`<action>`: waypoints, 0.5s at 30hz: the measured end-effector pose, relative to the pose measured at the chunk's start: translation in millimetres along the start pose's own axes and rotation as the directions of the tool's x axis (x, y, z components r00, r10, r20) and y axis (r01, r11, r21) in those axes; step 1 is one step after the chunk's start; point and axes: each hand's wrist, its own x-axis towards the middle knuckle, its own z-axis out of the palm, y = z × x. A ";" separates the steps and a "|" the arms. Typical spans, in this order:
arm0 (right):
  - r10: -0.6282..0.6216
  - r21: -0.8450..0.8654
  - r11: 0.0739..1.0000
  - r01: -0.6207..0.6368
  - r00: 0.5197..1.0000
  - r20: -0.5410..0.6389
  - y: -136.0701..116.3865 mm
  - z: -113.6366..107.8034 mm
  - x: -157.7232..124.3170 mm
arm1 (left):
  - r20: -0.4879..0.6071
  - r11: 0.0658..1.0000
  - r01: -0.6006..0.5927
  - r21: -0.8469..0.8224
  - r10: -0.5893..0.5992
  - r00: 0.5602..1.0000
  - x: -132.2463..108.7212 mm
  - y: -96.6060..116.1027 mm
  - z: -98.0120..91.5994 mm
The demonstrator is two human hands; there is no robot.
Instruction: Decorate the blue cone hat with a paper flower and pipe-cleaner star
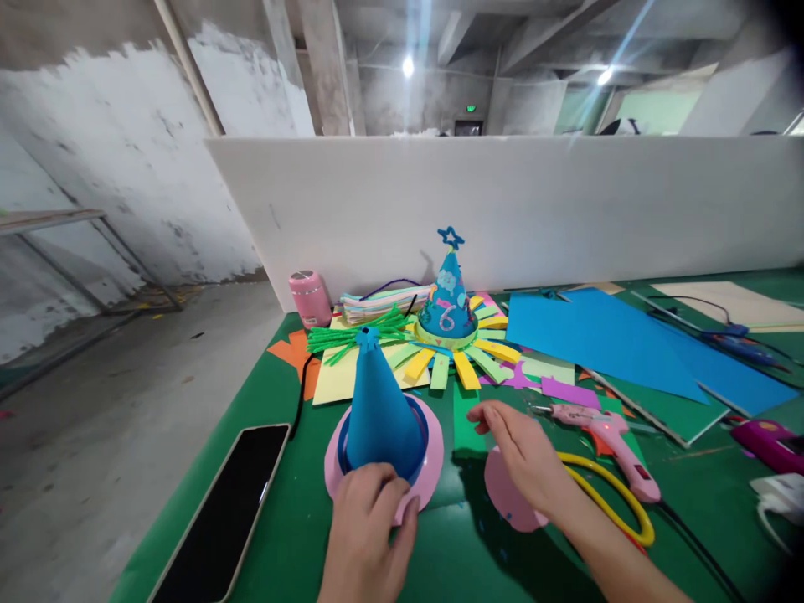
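A plain blue paper cone hat (378,414) with a small blue star on its tip stands on a pink ring brim (430,462) on the green table. My left hand (370,528) presses on the near edge of that pink brim, fingers curled over it. To the right, my right hand (524,456) hovers with its fingers loosely spread above a pink paper disc (506,502), holding nothing. Behind stands a decorated blue cone hat (447,301) with a star on top and a fringe of coloured strips.
A black phone (226,515) lies at the left table edge. A pink glue gun (606,435) and a yellow loop (612,502) lie right of my hand. Blue sheets (603,339), green pipe cleaners (352,335), a pink bottle (309,297) and a white partition (502,201) lie behind.
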 end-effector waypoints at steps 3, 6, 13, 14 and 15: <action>0.001 -0.043 0.999 -0.001 1.000 -0.001 8.2 -11.5 22.0 | -0.019 0.992 -0.007 -0.125 0.005 1.000 8.3 14.1 11.4; -0.065 -0.037 0.997 0.068 0.995 0.071 -1.7 -20.6 23.3 | 0.023 0.925 0.137 -0.355 -0.138 0.990 17.9 27.8 22.2; -0.137 -0.063 0.979 0.196 0.848 0.512 -57.7 -19.4 -14.4 | 0.481 0.418 0.610 -0.673 -0.379 0.791 41.9 46.6 19.4; -0.119 -0.043 0.985 0.166 0.844 0.524 -58.2 -16.5 -16.4 | 0.505 0.377 0.633 -0.676 -0.390 0.770 42.8 48.1 18.0; -0.110 -0.011 0.991 0.137 0.840 0.531 -56.4 -13.3 -17.5 | 0.526 0.335 0.656 -0.676 -0.404 0.748 42.9 49.4 17.0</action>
